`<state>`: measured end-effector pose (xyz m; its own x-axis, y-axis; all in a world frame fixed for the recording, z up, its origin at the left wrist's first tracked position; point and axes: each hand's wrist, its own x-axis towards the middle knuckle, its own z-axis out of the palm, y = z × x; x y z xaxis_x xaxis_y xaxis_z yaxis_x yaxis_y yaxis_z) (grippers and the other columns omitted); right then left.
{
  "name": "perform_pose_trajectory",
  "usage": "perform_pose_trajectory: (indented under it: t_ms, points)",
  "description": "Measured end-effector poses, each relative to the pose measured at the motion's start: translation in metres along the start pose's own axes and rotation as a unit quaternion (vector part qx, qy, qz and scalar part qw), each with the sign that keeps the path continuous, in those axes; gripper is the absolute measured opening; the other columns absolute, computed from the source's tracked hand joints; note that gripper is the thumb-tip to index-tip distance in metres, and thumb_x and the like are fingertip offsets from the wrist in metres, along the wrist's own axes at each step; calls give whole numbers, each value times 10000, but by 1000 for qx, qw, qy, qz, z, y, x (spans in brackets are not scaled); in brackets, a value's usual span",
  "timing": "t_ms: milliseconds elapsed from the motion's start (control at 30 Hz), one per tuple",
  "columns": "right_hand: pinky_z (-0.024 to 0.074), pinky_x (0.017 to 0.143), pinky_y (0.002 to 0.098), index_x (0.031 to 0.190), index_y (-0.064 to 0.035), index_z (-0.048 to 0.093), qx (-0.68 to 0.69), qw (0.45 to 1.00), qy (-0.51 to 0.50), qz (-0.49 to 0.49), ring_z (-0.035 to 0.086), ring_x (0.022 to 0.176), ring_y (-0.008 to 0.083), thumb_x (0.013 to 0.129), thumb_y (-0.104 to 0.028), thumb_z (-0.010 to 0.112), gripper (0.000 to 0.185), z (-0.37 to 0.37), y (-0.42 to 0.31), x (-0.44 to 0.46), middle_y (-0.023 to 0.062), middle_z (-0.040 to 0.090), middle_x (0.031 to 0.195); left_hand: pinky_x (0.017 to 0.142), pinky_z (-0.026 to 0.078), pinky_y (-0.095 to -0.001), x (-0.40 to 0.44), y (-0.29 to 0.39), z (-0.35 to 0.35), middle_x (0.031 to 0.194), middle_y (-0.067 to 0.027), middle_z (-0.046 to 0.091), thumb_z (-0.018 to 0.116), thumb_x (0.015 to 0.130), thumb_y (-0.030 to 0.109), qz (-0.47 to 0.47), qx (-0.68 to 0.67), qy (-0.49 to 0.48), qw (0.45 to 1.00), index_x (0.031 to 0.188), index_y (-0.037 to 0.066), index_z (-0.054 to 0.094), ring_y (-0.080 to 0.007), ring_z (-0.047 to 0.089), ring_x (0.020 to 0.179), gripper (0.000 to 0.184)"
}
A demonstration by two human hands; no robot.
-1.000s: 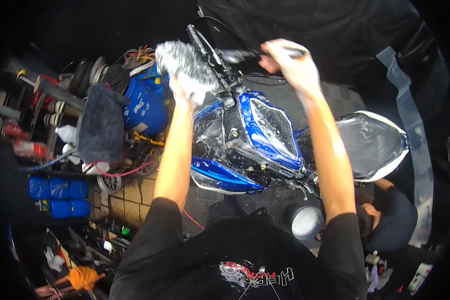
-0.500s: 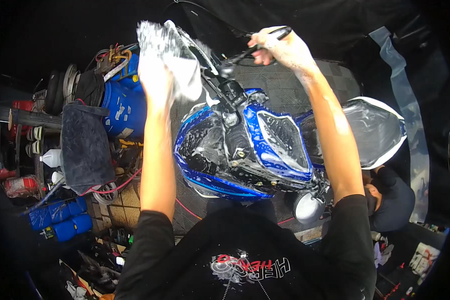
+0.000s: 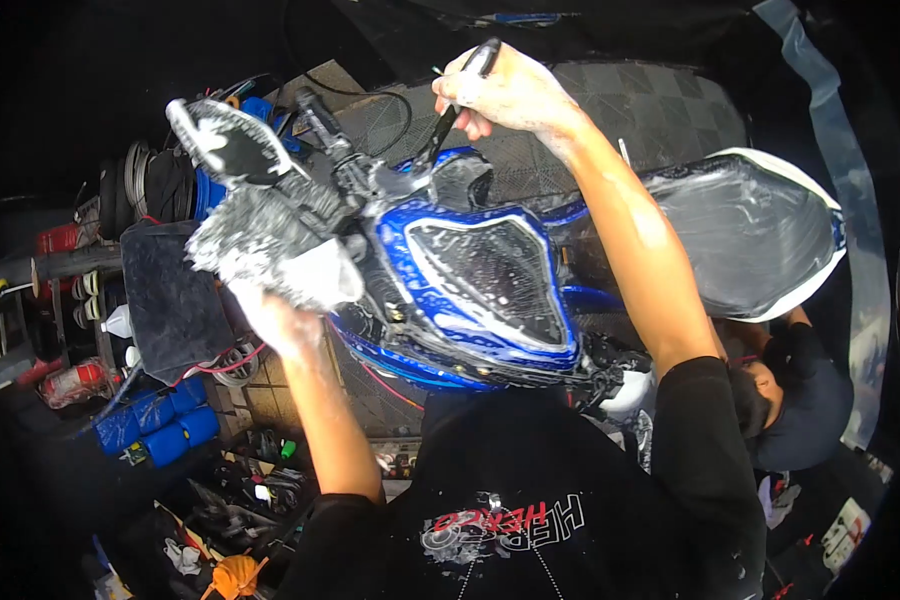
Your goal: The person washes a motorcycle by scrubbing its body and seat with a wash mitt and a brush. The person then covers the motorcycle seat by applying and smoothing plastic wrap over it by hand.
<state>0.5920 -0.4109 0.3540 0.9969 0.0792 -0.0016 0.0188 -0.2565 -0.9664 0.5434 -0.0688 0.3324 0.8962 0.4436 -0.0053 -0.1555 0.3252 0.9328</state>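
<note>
Working over a foam-streaked blue motorbike (image 3: 480, 270) with both hands

Holding a shaggy, sudsy cloth (image 3: 260, 240) in the left hand (image 3: 285, 325), just beside the mirror (image 3: 235, 145) at the front of the motorbike; cannot see the fingertips beneath it; gripping a black-handled brush (image 3: 441, 134) in the right hand (image 3: 515, 92), slanting down toward the far-side bodywork (image 3: 460, 185); cannot tell whether touching there.

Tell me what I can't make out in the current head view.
All in the head view:
Left hand's fingers: hidden by the foamy mitt.
Tip of the black-handled tool in the right hand: too small, lost against foam.
Co-worker's raised hand: hidden under the seat.
Motorcycle's middle: partly covered by the right forearm.
</note>
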Motion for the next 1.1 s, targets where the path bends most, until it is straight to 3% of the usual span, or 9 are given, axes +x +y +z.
perform_pose_trajectory:
  t_ms: [67, 100, 200, 267, 400, 500, 867, 1000, 1100]
  points:
    - [571, 581, 275, 987, -11, 723, -2, 999, -9, 35, 693, 632, 118, 945, -318, 664, 315, -11, 37, 0, 87, 737, 801, 926, 563, -416, 31, -3, -85, 1222, -154, 634, 461, 999, 214, 49, 67, -145, 986, 1314, 13, 556, -275, 666, 1044, 386]
    - [569, 576, 277, 989, -16, 725, 13, 998, -35, 43, 697, 640, 121, 942, -318, 666, 311, -11, 62, 1, 85, 737, 799, 909, 567, -411, 46, 8, -126, 1233, -146, 636, 503, 1005, 310, -82, -4, -156, 984, 1339, 14, 538, -275, 667, 1047, 448]
    - [596, 810, 374, 1043, -50, 738, -137, 981, -105, 86, 737, 793, 263, 865, -432, 705, 423, -6, 80, -8, 151, 731, 861, 914, 561, -412, 21, 35, -103, 1291, -140, 627, 504, 1034, 346, -121, 76, -53, 988, 1363, 4, 526, -288, 654, 1090, 475]
    - [585, 810, 358, 1045, -59, 735, -148, 989, 1, 17, 740, 762, 234, 886, -409, 708, 385, 13, 125, -1, 152, 747, 862, 1050, 482, -409, -8, 32, -90, 1404, -154, 574, 460, 1061, 304, -88, 113, -37, 989, 1415, -29, 491, -307, 588, 1230, 487]
    - [574, 870, 367, 996, -106, 762, -174, 984, 8, -17, 722, 902, 279, 892, -413, 685, 333, 26, 124, -28, 157, 748, 951, 1208, 288, -404, -25, -26, -95, 1572, -173, 407, 411, 1084, 320, 23, 581, -136, 802, 1579, -12, 279, -290, 375, 1456, 611]
    - [541, 960, 372, 1044, -146, 760, -139, 988, -10, 59, 665, 1076, 283, 859, -463, 720, 369, 0, 129, -26, 159, 723, 1064, 1184, 342, -430, -24, -91, -121, 1560, -160, 418, 417, 1078, 336, -220, 224, -180, 932, 1591, 39, 267, -284, 415, 1420, 611]
    - [571, 827, 348, 933, -98, 770, -64, 993, 47, 82, 713, 837, 248, 883, -445, 746, 351, 18, 214, -72, 117, 756, 896, 1138, 380, -436, 23, -120, -134, 1508, -153, 453, 432, 1068, 349, -280, 258, -164, 910, 1553, 40, 306, -282, 456, 1355, 589]
    - [573, 764, 308, 879, -39, 745, 97, 990, 71, -69, 704, 729, 213, 872, -281, 788, 245, 33, 251, -70, 93, 753, 841, 1122, 393, -438, 17, -113, -140, 1489, -150, 465, 437, 1064, 354, -283, 277, -154, 905, 1540, 40, 320, -282, 471, 1331, 582]
    - [573, 730, 301, 878, -51, 748, -47, 997, 55, -42, 697, 720, 211, 879, -255, 772, 206, 36, 259, -74, 88, 744, 822, 1109, 404, -440, 16, -109, -143, 1475, -148, 475, 441, 1061, 357, -284, 286, -149, 903, 1530, 40, 331, -281, 483, 1314, 577]
